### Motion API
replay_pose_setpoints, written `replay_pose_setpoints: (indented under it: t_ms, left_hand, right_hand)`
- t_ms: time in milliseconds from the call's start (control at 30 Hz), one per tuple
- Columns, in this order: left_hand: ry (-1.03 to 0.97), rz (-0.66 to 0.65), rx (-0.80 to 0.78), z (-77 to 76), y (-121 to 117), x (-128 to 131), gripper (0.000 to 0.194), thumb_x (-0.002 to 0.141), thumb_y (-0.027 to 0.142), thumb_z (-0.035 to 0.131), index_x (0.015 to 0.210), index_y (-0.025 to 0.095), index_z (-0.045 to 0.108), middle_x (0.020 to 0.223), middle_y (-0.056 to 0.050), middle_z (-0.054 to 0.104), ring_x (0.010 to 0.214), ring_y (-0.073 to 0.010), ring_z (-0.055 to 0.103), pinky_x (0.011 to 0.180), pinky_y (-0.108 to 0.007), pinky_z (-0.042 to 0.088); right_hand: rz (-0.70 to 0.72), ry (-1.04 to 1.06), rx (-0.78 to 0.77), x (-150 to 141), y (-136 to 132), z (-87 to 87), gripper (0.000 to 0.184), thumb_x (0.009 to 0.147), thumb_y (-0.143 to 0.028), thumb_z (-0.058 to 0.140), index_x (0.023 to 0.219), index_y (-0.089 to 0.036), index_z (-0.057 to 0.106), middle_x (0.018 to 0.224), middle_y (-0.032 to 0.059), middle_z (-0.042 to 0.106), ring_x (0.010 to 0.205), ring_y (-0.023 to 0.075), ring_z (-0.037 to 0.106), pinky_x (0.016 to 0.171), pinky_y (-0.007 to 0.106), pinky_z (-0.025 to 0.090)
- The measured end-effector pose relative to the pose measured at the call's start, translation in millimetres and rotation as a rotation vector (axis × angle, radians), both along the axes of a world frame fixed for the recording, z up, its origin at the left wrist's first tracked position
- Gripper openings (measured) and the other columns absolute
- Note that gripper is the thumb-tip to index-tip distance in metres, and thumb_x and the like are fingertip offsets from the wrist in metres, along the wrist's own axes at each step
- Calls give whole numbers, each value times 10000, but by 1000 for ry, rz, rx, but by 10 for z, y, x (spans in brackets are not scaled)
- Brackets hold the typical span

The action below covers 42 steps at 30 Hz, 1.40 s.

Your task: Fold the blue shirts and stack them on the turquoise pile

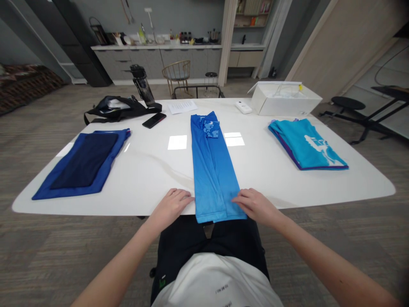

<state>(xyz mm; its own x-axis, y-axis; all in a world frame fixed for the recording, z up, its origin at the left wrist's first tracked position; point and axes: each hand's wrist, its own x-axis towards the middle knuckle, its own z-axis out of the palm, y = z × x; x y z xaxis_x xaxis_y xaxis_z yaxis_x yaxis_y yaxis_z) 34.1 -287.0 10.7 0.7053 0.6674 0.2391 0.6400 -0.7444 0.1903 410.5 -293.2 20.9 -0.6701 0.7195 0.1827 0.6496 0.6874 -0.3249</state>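
A bright blue shirt [211, 166], folded lengthwise into a narrow strip, lies down the middle of the white table [150, 170], its near end hanging over the front edge. My left hand [171, 206] rests at the strip's left edge near the hem, fingers curled, fingertips touching the cloth. On the right edge of the same end my right hand [255, 206] has its fingers bent onto the fabric. Whether either hand pinches the cloth or just presses on it is not plain.
Folded dark blue garments [83, 163] lie at the left, a teal and purple folded pile [306, 143] at the right. Further back are a black bag [116, 108], a bottle [142, 88], a phone [154, 120], a paper sheet [182, 106], a remote [243, 107] and a white box [285, 100].
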Motion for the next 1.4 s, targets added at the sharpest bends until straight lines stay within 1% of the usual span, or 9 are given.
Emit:
replay_pose_setpoints:
  t_ms: [100, 233, 400, 667, 767, 900, 1100, 1233, 1400]
  left_hand:
    - [37, -15, 51, 10, 64, -88, 342, 986, 54, 497, 1226, 212, 683, 1171, -113, 712, 1071, -231, 664, 945, -409, 504]
    - [14, -186, 33, 15, 25, -67, 354, 1008, 74, 492, 1284, 220, 659, 1272, -121, 702, 1153, -223, 659, 984, -398, 518]
    - [-15, -359, -44, 4, 8, 26, 368, 1020, 113, 515, 1329, 269, 644, 1294, -80, 718, 1294, -207, 616, 1124, -405, 477]
    - [-97, -361, -130, -65, 126, 159, 245, 1033, 122, 473, 1153, 203, 670, 1154, -103, 726, 1156, -226, 651, 1043, -411, 510]
    - [-289, -248, -278, 74, 152, 203, 236, 1044, 148, 441, 1145, 207, 646, 1140, -102, 720, 1097, -210, 657, 1012, -390, 515]
    - [-680, 129, -579, 265, 330, 351, 191, 1053, 315, 474, 1088, 215, 632, 1017, -60, 703, 955, -184, 654, 883, -325, 522]
    - [-1093, 571, -1050, 131, 988, 644, 246, 801, 385, 730, 892, 181, 628, 761, 10, 622, 716, -138, 587, 734, -274, 477]
    - [-1113, 652, -1282, 73, 1239, 672, 325, 676, 336, 798, 912, 150, 674, 806, -34, 691, 743, -151, 640, 759, -285, 490]
    - [-1013, 683, -1218, 60, 1296, 705, 395, 614, 385, 880, 842, 144, 665, 789, -42, 690, 683, -152, 620, 652, -277, 465]
  right_hand:
    - [-29, -87, 39, 248, 104, -14, 251, 1017, -143, 500, 1123, -204, 719, 954, 84, 686, 860, 211, 654, 779, 347, 477]
    - [24, -178, 53, 442, 126, -24, 286, 1002, -104, 497, 1172, -218, 697, 1019, 89, 688, 886, 210, 661, 799, 341, 481]
    - [142, -279, 59, 373, 87, 61, 297, 975, -90, 549, 1175, -261, 687, 1047, 69, 676, 829, 198, 634, 780, 332, 462]
    - [118, -187, -101, 252, 120, 92, 173, 1020, -185, 511, 992, -237, 673, 942, 53, 617, 787, 189, 576, 738, 316, 433]
    - [-9, 55, -329, 244, 126, 147, 207, 1061, -230, 413, 1023, -228, 616, 959, 48, 613, 826, 179, 587, 761, 300, 460]
    - [-265, 363, -446, 144, 291, 224, 170, 1049, -313, 416, 1052, -239, 569, 876, 19, 606, 761, 175, 560, 718, 293, 463]
    - [-541, 417, -491, -70, 1061, 23, 194, 918, -354, 541, 845, -207, 643, 815, 33, 678, 749, 197, 595, 736, 320, 463]
    - [-595, 354, -631, -107, 1387, -106, 321, 878, -464, 602, 741, -190, 699, 755, 57, 718, 757, 227, 638, 711, 322, 466]
    - [-673, 366, -588, -146, 1400, -160, 461, 779, -647, 694, 718, -190, 716, 702, 60, 705, 722, 236, 640, 641, 316, 436]
